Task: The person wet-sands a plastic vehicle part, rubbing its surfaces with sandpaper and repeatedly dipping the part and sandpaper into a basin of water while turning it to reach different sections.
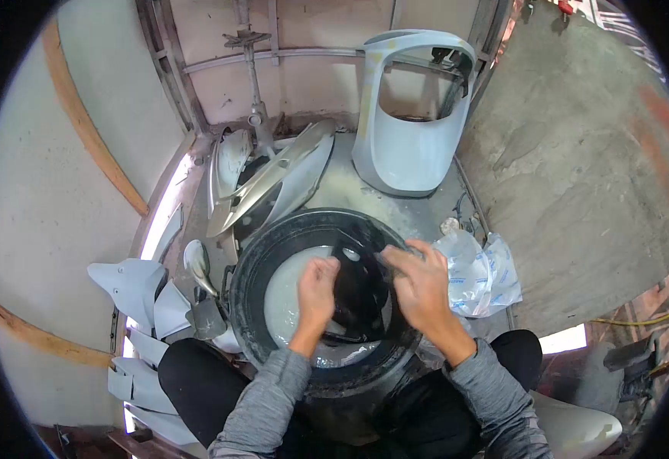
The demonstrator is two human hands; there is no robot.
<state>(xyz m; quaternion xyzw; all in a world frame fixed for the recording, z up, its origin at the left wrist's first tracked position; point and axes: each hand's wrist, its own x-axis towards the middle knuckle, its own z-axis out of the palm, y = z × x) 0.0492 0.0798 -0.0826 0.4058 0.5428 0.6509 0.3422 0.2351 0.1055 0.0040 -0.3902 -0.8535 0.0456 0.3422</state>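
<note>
A glossy black plastic panel [361,294], wet and curved, is held over a round black tub [246,306] of cloudy whitish water [281,294]. My left hand [317,296] is closed on the panel's left edge, thumb on top. On the opposite side, my right hand [420,284] is closed with its fingertips at the panel's upper right edge. Those fingertips are slightly blurred, and whatever they pinch is too small to make out. The panel's lower end hangs inside the tub, just above or in the water; which one I cannot tell.
Behind the tub stand a large pale grey shell [407,157] and a pile of champagne-coloured panels [281,176]. Grey plastic pieces [131,287] lie at the left, near a metal cup [208,317]. A crumpled clear plastic bag [480,275] rests right of the tub, below a concrete-like slab [579,176].
</note>
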